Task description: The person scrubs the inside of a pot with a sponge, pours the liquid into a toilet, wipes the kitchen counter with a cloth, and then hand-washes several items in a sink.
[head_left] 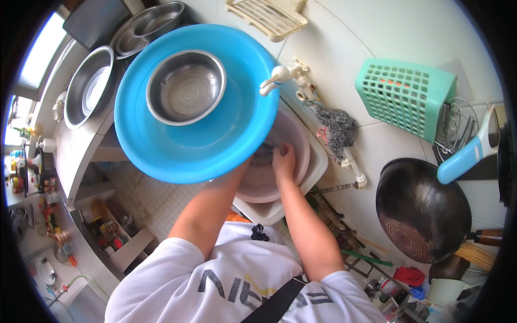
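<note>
A pale pink basin (300,141) sits in the white sink (321,166). Inside it is my right hand (284,161), its fingers bent and closed near a greyish item that I cannot make out. My left forearm (202,212) also reaches toward the pink basin; its hand is hidden under the rim of a large blue basin (237,134). This blue basin covers part of the pink one and spreads to the left over the sink's edge. A round stainless steel bowl (186,91) lies inside the blue basin, toward its far left side.
On the wall are a white tap (277,78), a grey scouring mesh (335,129), a soap rack (269,16) and a green perforated basket (398,97). A dark wok (417,210) hangs at right. Steel basins (89,86) line the counter at left.
</note>
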Available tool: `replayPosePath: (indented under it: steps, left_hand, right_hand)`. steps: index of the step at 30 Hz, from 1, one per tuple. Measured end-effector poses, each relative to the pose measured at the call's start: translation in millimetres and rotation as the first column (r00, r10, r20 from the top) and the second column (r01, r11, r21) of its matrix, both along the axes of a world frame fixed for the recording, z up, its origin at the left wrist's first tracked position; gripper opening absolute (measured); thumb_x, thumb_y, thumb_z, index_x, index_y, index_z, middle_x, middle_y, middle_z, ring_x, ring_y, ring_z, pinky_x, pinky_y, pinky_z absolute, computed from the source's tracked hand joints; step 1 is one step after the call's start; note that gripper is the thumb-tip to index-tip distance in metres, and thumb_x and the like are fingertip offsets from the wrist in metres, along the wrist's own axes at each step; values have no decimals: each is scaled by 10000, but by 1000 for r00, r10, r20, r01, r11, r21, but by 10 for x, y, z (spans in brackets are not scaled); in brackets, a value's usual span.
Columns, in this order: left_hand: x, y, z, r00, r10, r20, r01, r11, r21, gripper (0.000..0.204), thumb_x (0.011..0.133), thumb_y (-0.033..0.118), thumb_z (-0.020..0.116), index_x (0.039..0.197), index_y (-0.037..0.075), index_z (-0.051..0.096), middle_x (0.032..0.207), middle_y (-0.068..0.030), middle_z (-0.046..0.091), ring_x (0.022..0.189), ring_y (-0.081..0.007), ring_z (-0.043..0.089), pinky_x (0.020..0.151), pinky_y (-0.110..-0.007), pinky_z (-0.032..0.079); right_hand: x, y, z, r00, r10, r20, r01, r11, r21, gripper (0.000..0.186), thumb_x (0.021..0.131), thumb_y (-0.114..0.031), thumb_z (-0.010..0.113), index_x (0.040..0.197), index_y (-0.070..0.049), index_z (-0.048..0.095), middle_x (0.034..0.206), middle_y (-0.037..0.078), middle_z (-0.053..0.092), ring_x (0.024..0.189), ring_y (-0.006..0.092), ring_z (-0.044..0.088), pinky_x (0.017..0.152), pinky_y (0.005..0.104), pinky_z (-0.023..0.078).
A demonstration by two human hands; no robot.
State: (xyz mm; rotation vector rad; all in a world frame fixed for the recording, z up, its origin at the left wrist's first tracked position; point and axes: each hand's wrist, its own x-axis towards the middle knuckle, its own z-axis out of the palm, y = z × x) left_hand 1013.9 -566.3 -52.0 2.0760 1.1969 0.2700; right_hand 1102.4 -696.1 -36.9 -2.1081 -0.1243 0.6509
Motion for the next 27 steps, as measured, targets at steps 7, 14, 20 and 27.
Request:
replayPosePath:
  steps: [7,14,20,27]
  left_hand:
    - [254,-431,477,978,88,188,43,800,-598,520,1090,450,739,1384,21,746,1213,-240,798,1086,-407,764,1002,-540,601]
    - [84,-291,332,993,8,122,63,823,-564,462,1082,438,738,1252,10,772,1087,-235,796,991,-422,754,948,-578,589]
    - [14,-199,146,997,-62,55,74,966,-248,428,1079,434,741,1131,11,781,958,-201,791,863,-379,750,848,-554,592]
    - [183,-480,340,975,-95,199,199,766,-611,424,1075,430,743,995,18,800,814,-166,785,734,-332,748,751,-520,596]
  right_hand:
    - [-19,12,-47,591,-47,-805,342,919,197,769,1121,-755,436,1465,-119,697,1415,133,759,1245,340,749,1015,493,617]
    - [-102,336,364,553,98,-828,386,851,358,497,1179,-537,497,1277,-123,754,1200,87,795,1080,282,761,897,478,646]
    - [-234,-86,0,792,-228,-566,338,936,96,411,1153,-456,580,1376,-131,697,998,69,745,797,223,724,709,403,619]
    - [-110,-130,-20,423,16,-906,548,791,271,716,1082,-720,470,1409,-122,692,1346,141,734,1236,391,713,1045,545,597]
